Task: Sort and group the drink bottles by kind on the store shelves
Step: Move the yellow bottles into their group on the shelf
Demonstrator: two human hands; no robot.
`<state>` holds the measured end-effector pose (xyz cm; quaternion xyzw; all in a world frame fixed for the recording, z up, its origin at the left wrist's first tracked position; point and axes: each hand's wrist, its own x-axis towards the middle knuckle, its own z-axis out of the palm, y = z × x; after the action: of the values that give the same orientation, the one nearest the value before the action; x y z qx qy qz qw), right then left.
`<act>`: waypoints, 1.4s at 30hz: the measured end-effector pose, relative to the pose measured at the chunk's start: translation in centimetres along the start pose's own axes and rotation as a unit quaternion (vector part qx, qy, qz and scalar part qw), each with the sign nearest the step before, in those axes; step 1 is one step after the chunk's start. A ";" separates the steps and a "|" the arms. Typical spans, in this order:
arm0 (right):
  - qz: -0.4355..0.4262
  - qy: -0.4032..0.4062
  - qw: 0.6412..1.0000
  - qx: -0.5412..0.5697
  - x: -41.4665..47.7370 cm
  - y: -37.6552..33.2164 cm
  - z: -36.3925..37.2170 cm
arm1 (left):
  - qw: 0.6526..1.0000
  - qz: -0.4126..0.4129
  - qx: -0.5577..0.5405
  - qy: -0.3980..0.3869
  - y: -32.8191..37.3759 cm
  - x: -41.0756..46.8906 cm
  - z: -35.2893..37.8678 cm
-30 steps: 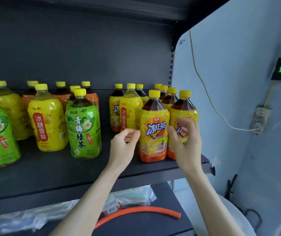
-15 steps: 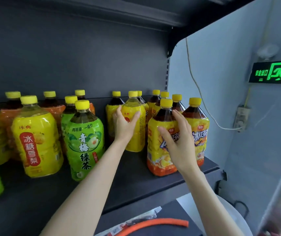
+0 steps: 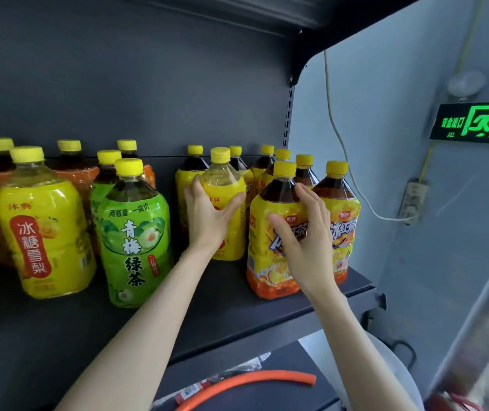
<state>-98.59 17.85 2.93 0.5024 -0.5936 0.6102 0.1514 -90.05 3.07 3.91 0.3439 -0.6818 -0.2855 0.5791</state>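
My left hand grips a yellow pear-drink bottle standing among dark iced-tea bottles on the dark shelf. My right hand wraps round the front iced-tea bottle, which has a yellow and orange label. A second iced-tea bottle stands right beside it, with several more behind. To the left stand another yellow pear-drink bottle and a green-tea bottle.
Orange-labelled bottles fill the back left of the shelf. The shelf ends at the right by a blue wall with a cable, a socket and a green exit sign. An orange tube lies on the lower shelf.
My left hand went from open in front of the bottles to gripping the yellow pear-drink bottle. My right hand shifted from the right iced-tea bottle to the front one.
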 end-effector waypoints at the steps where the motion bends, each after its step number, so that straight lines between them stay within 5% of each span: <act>1: -0.001 0.001 1.000 -0.001 0.0 0.0 0.0 | 1.000 0.011 0.009 0.011 0.3 -0.6 -0.4; 23: -0.010 -0.035 0.998 0.055 -1.0 -2.2 1.4 | 0.957 0.101 0.128 0.239 3.9 -10.5 -10.8; 33: 0.000 -0.092 0.994 0.052 -1.6 -3.1 1.4 | 0.887 0.224 0.272 0.297 3.2 -10.4 -11.0; 35: 0.014 -0.088 0.994 0.068 -1.8 -2.6 0.7 | 0.871 0.312 0.251 0.285 3.3 -11.4 -9.9; 37: 0.023 -0.043 0.996 0.078 -2.1 -1.8 -0.4 | 0.894 0.353 0.174 0.213 3.6 -12.2 -8.1; 42: 0.018 0.071 0.997 0.018 -1.4 1.3 -4.3 | 0.981 0.166 0.084 0.049 4.6 -12.2 -3.1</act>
<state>-100.88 21.90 1.95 0.4494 -0.5792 0.6579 0.1726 -86.47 15.59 0.85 0.2870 -0.7221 -0.1100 0.6198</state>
